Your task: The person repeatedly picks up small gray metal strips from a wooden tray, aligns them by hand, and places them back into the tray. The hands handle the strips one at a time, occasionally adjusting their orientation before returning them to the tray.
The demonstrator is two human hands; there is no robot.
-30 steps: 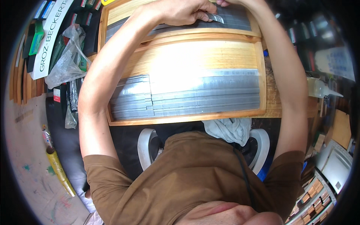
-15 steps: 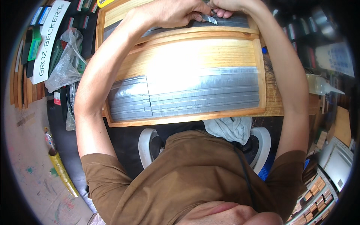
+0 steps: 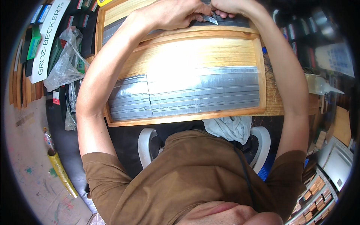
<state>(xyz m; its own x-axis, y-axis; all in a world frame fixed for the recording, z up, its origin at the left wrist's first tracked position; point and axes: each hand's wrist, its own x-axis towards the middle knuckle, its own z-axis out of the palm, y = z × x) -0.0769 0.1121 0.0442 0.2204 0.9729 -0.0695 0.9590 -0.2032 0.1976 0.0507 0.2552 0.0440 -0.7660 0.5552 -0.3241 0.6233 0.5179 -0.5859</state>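
Both my hands meet over the far wooden tray, at the upper edge of the view. Between the thumb and fingers of my left hand a small flat metal piece sticks out, shiny and pale. Close beside it, my right hand has its fingers curled in; whatever they pinch is hidden. Dark thin metal pieces lie packed in that tray under the hands. Nearer to me, a second wooden tray carries tight rows of grey metal pieces, partly washed out by glare.
A crumpled clear plastic bag and a long white sign are on the left. At the right stands a squeeze bottle with a pointed nozzle. A pale cloth hangs by my lap, between grey chair arms.
Hands and metal piece have hardly shifted; the piece's tip sits a touch farther right. My left forearm has moved slightly to the right.
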